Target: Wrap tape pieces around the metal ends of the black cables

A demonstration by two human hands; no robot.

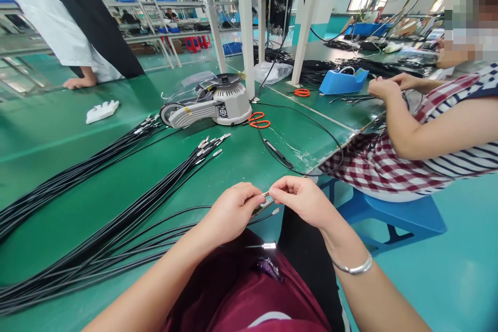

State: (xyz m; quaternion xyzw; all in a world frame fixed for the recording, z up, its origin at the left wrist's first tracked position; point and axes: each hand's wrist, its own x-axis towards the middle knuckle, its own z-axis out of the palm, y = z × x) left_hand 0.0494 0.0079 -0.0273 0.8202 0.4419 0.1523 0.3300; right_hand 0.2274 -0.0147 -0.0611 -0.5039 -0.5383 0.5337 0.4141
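Both my hands meet at the front edge of the green table [58,129]. My left hand [229,212] and my right hand [301,199] are closed in a pinch on the small metal end of a black cable [266,195], held between the fingertips. More black cables [116,228] with metal tips run leftward across the table under my left forearm. One loose metal tip [268,245] lies over my lap. A silver bangle [354,268] is on my right wrist.
A grey tape dispenser [210,104] stands mid-table with orange scissors [259,120] beside it. Further cable bundles [78,171] lie to the left, near a white glove [101,111]. A seated person in a checked shirt [428,140] works at right on a blue stool [392,215]; another person leans at far left.
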